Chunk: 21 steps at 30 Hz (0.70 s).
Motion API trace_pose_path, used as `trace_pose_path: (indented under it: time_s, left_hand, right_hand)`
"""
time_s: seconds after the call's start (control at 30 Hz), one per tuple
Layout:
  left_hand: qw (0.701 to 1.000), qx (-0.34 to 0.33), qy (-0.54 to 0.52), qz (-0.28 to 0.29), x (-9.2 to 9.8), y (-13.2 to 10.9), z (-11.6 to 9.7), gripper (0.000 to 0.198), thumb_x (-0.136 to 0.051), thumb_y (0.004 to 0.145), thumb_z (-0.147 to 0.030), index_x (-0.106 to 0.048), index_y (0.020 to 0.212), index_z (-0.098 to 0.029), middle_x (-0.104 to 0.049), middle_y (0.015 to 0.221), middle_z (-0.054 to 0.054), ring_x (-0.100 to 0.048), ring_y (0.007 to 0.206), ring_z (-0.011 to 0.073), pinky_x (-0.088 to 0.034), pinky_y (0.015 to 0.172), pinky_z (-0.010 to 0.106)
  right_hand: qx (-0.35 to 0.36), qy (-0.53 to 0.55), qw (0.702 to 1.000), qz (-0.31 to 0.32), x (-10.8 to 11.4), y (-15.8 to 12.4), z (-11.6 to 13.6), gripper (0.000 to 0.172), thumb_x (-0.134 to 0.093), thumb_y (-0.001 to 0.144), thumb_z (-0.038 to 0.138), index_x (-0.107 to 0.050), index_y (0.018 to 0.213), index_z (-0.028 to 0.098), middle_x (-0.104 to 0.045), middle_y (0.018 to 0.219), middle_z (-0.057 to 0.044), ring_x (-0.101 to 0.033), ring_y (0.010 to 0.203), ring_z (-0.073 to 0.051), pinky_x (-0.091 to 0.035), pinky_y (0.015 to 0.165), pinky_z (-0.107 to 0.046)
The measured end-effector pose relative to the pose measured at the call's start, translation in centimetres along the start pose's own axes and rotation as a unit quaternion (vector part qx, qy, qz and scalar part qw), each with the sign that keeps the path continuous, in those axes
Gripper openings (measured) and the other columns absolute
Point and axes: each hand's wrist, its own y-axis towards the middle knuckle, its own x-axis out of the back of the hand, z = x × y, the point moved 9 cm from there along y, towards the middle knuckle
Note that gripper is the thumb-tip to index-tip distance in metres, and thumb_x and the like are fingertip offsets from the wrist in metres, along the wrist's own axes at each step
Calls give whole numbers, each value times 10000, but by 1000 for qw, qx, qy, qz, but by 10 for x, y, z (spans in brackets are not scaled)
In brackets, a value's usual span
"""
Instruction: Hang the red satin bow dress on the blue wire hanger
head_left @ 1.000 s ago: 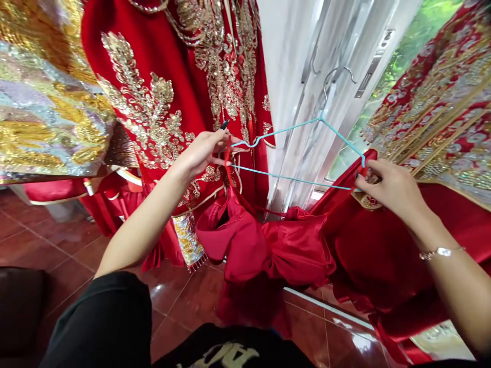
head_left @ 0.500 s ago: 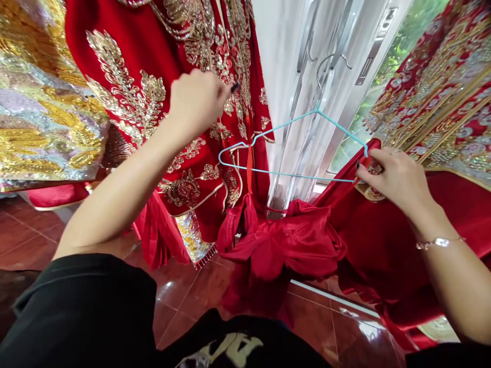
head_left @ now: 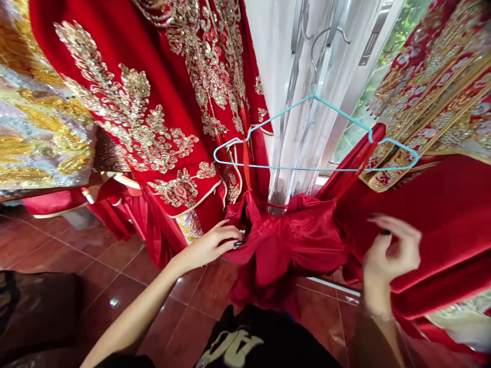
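A red satin strap dress point(head_left: 276, 235) hangs by its straps from a light blue wire hanger point(head_left: 299, 167), with a strap over each notch. My left hand point(head_left: 215, 244) is at the left edge of the dress's bodice, fingers stretched out and touching the fabric. To the right of the bodice, my right hand point(head_left: 393, 250) hovers apart from it, slightly blurred. Its fingers are curved, with a gap between them and the thumb, and hold nothing. The hanger's metal hook point(head_left: 316, 51) meets a metal bar at the white folding door.
A red jacket with gold embroidery point(head_left: 153, 128) hangs left, next to a gold and silver sequined garment point(head_left: 46, 117). Another beaded red garment point(head_left: 452, 97) hangs right. Behind is a white folding door point(head_left: 264, 30). A dark brown bag-like object point(head_left: 42, 312) lies on the red tiled floor point(head_left: 192, 296).
My right hand has let go of the hanger's right end and moved down; the right strap now sits in the notch. My left hand has come down from the jacket to the dress.
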Motion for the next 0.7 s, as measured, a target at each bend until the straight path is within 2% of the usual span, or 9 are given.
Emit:
trace_pose_path:
  time_s: [0.07, 0.13, 0.2, 0.27, 0.37, 0.47, 0.57, 0.7]
  left_hand:
    - [1000, 20, -9, 10, -1, -6, 5, 200, -453, 1007, -323, -587, 909, -210, -685, 900, 4, -657, 886, 163, -499, 1042, 376]
    - [999, 47, -5, -11, 9, -9, 8, 188, -467, 979, -334, -539, 854, -214, -634, 847, -6, -623, 836, 163, -537, 920, 344]
    - [997, 67, 9, -47, 23, -10, 9, 174, -514, 927, -357, -505, 828, -214, -592, 839, 3, -591, 810, 172, -532, 789, 312]
    - [994, 74, 22, -82, 37, -9, 8, 146, -557, 870, -343, -488, 837, -218, -578, 860, 12, -574, 793, 174, -513, 752, 300]
    - [992, 54, 35, -107, 49, -6, 4, 95, -542, 778, -223, -471, 838, -240, -587, 867, 5, -589, 808, 183, -508, 773, 311]
    - [988, 35, 56, -139, 61, -3, 1, 190, -505, 747, -170, -535, 906, -269, -608, 882, 4, -615, 826, 209, -510, 770, 340]
    - [966, 53, 83, -237, 83, -5, 0, 311, -557, 742, -192, -597, 1034, -292, -632, 898, 14, -627, 845, 240, -520, 791, 380]
    - [930, 80, 75, -352, 99, -8, -3, 391, -609, 710, -183, -596, 1088, -284, -624, 835, -6, -622, 761, 216, -538, 723, 364]
  right_hand:
    - [-102, -2, 994, 28, 4, -26, -17, 235, -433, 908, 264, -663, 945, 299, -669, 938, -85, -664, 983, -302, -514, 908, -531]
    - [-156, -22, 979, 129, -8, -41, -37, 244, -426, 895, 278, -669, 884, 256, -687, 988, -97, -648, 1041, -289, -489, 965, -513]
    - [-180, -41, 952, 244, -25, -51, -56, 259, -443, 860, 290, -695, 893, 243, -693, 1105, -101, -614, 1140, -283, -447, 1028, -509]
    - [-211, -61, 925, 310, -34, -57, -77, 282, -468, 825, 291, -716, 952, 247, -682, 1186, -96, -584, 1197, -276, -424, 1057, -501]
    - [-266, -100, 902, 323, -40, -59, -99, 325, -484, 830, 310, -717, 1046, 243, -679, 1181, -109, -600, 1110, -271, -452, 1001, -479]
    - [-293, -115, 885, 342, -51, -59, -105, 288, -563, 812, 355, -742, 1022, 272, -695, 1152, -92, -613, 1010, -266, -487, 893, -428]
    - [-319, -105, 867, 369, -61, -58, -107, 232, -639, 717, 291, -767, 911, 301, -729, 1019, -56, -638, 948, -268, -492, 814, -386]
    - [-376, -110, 869, 303, -44, -45, -113, 202, -598, 701, 289, -748, 829, 242, -719, 923, -109, -650, 936, -314, -489, 833, -436]
